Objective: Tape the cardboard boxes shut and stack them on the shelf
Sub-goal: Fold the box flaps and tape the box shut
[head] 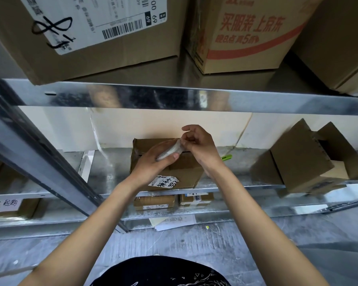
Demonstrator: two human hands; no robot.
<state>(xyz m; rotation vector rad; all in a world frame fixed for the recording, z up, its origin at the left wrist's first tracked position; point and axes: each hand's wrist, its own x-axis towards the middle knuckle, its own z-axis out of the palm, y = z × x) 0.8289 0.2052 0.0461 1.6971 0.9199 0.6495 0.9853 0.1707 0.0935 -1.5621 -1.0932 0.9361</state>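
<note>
Nearest the camera, a dark printed garment is seen at the bottom edge, with grey concrete floor beyond it. Two bare forearms are extended forward and upward to the middle shelf of a galvanised metal rack.

The left hand is curled round a roll of clear tape, thumb laid along its lower side, and the roll is held just above the cardboard box. The right hand is set at the roll's upper end; thumb and forefinger are pinched narrow at the tape edge, the remaining fingers loosely raised. Whether a free tape end is actually caught cannot be told.

The cardboard box is stood on the middle shelf, directly under both hands, a torn white label with handwriting stuck at its near face. A green object is partly seen just right of the box, behind the right wrist. Well apart to the right, an open-flapped box is tilted on the same shelf.

Below, two small parcels are laid side by side on a lower shelf, with loose papers on the floor beneath.

Above, large cartons are stacked on the upper shelf: one with a barcode label, one with red print.
</note>
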